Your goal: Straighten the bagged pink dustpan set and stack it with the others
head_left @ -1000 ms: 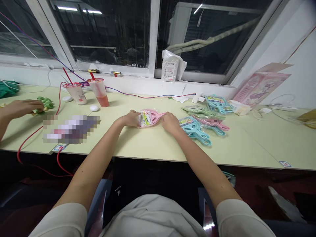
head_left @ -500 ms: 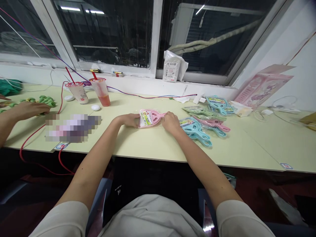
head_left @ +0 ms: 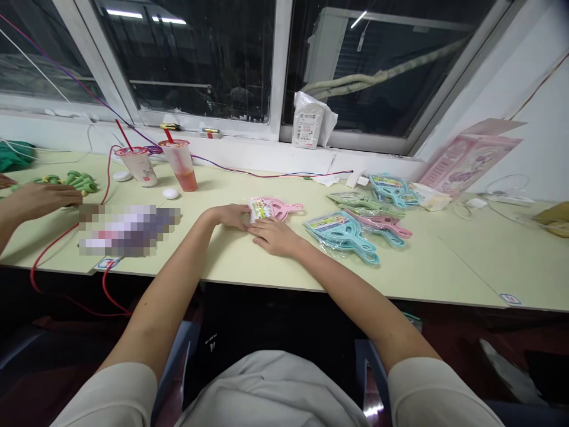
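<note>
A small pink dustpan-and-brush set (head_left: 281, 209) in clear plastic with a printed card lies on the table, handle pointing right. My left hand (head_left: 233, 216) is closed at the left end of its bag, thumb and fingers on the plastic edge. Across the bag's near left corner lies my right hand (head_left: 276, 236), fingers stretched out and close to the left fingertips. What lies under the right fingers is hidden. Just right of my right hand are blue dustpan sets (head_left: 342, 231) in clear bags, and behind them a pink one (head_left: 384, 222) and a green one (head_left: 364, 201).
More blue sets (head_left: 393, 188) lie farther back, near a pink box (head_left: 471, 160). Two drink cups (head_left: 183, 166) with red straws stand at the back left. At far left a co-worker's hand (head_left: 44, 201) rests by green objects (head_left: 80, 180). A red cable (head_left: 56, 244) crosses the table edge.
My right hand has let go of the pink handle and moved left onto the near left part of the bag. My left hand stays at the left end.
</note>
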A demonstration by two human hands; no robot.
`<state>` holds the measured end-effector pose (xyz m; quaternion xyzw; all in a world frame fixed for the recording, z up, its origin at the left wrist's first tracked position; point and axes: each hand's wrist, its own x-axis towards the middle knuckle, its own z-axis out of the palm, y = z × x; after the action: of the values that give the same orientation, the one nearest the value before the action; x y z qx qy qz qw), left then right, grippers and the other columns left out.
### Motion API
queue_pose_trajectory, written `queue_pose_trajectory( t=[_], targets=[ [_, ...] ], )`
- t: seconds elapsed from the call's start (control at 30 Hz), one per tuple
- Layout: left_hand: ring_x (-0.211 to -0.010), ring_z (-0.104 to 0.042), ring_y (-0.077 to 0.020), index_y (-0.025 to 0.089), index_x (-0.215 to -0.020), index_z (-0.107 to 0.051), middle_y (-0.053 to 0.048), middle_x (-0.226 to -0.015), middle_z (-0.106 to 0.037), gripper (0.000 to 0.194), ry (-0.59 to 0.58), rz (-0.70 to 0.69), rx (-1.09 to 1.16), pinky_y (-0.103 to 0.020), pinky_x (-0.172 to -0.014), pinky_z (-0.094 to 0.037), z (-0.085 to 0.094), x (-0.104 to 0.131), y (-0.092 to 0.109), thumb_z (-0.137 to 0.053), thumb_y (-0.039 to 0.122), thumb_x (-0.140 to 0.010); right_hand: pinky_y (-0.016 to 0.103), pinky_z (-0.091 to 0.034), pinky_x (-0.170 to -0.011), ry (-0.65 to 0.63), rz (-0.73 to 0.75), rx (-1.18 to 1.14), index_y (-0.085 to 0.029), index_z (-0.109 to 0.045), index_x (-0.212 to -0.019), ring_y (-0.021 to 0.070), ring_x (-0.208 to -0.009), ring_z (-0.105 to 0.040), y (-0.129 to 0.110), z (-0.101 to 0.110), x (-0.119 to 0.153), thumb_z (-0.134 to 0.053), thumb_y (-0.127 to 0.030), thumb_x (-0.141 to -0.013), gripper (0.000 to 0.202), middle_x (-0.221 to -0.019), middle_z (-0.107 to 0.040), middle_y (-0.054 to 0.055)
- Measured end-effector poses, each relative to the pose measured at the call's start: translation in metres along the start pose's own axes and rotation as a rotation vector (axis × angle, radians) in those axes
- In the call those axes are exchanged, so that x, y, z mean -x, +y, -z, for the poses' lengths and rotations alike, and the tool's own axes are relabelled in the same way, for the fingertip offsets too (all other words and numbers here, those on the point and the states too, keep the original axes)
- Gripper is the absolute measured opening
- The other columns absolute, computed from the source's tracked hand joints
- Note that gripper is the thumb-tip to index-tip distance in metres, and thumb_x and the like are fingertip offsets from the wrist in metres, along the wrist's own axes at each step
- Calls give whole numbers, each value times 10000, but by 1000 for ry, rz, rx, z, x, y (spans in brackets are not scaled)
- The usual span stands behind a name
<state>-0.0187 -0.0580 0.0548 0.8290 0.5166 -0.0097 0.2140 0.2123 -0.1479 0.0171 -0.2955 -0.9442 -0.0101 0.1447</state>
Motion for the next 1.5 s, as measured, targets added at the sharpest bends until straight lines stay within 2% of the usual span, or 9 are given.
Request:
queue_pose_trajectory(
  t=[0.17, 0.3, 0.5, 0.7, 0.87, 1.0, 1.17, 1.33, 1.5],
  targets=[
    [-1249, -677, -303, 205, -1283, -747, -109, -1372, -728, 544, 306, 301, 148, -308, -1030, -509, -5, -6, 0, -692, 346, -761, 481, -372, -1181, 16, -16, -16, -185, -660, -1419, 283, -1392, -548, -1, 2, 1, -505, -324, -1084, 394, -1491, -644, 129],
    [-1233, -676, -333, 163, -1282, -685, -175, -1347, -713, 568, 463, 442, 118, -327, -948, -523, -11, -11, -1, -746, 293, -732, 503, -375, -1164, 30, -16, -38, -201, -677, -1395, 299, -1385, -550, -2, 1, 0, -528, -328, -1074, 376, -1474, -653, 132],
    [-809, -699, -227, 192, -1382, -544, -46, -890, -753, 757, 430, 368, 403, -282, -686, -483, -15, -9, 0, -805, 297, -680, 510, -360, -1178, 42, -18, -58, -211, -668, -1410, 301, -1400, -539, -2, 1, 1, -538, -347, -1071, 387, -1478, -650, 131],
    [-561, -568, -137, 143, -1142, -672, -3, -707, -658, 461, 447, 211, 586, -261, -575, -456, -19, -12, 8, -752, 219, -695, 516, -351, -1193, 36, -24, -66, -202, -644, -1419, 302, -1403, -533, -3, 2, 1, -522, -357, -1078, 395, -1481, -641, 139],
    [-620, -671, -174, 98, -1202, -657, -38, -711, -682, 457, 424, 189, 729, -282, -634, -543, -25, -16, 18, -744, 232, -774, 537, -398, -1168, 58, -125, -149, -143, -500, -1522, 332, -1357, -570, -4, 0, 1, -578, -370, -1040, 539, -1448, -636, 200],
    [-740, -750, -218, 98, -1260, -625, -88, -841, -746, 488, 426, 153, 810, -316, -714, -592, -28, -17, 24, -733, 263, -813, 507, -446, -1148, 192, -212, -321, -174, -368, -1602, 312, -1384, -549, 1, -5, 1, -572, -334, -1023, 635, -1527, -563, 194],
    [-745, -751, -207, 141, -1193, -601, -96, -938, -746, 460, 341, 98, 852, -347, -771, -620, -30, -13, 27, -763, 191, -765, 467, -443, -1163, 383, -296, -327, -188, -518, -1500, 278, -1370, -526, 15, 0, 7, -520, -98, -916, 591, -1427, -593, 158],
    [-797, -730, -194, 189, -1104, -578, -71, -982, -735, 524, 266, 31, 833, -346, -783, -609, -27, -9, 27, -823, 130, -644, 486, -405, -1195, 321, -116, -257, -231, -642, -1394, 272, -1372, -499, 13, 8, 12, -481, -33, -883, 571, -1420, -608, 115],
    [-842, -701, -194, 196, -923, -631, -29, -865, -723, 361, 168, -119, 705, -314, -779, -553, -20, -3, 28, -765, 122, -596, 474, -437, -1133, 244, -69, -201, -180, -664, -1333, 277, -1251, -539, 9, 5, 8, -501, -51, -906, 475, -1272, -667, 127]
  ],
)
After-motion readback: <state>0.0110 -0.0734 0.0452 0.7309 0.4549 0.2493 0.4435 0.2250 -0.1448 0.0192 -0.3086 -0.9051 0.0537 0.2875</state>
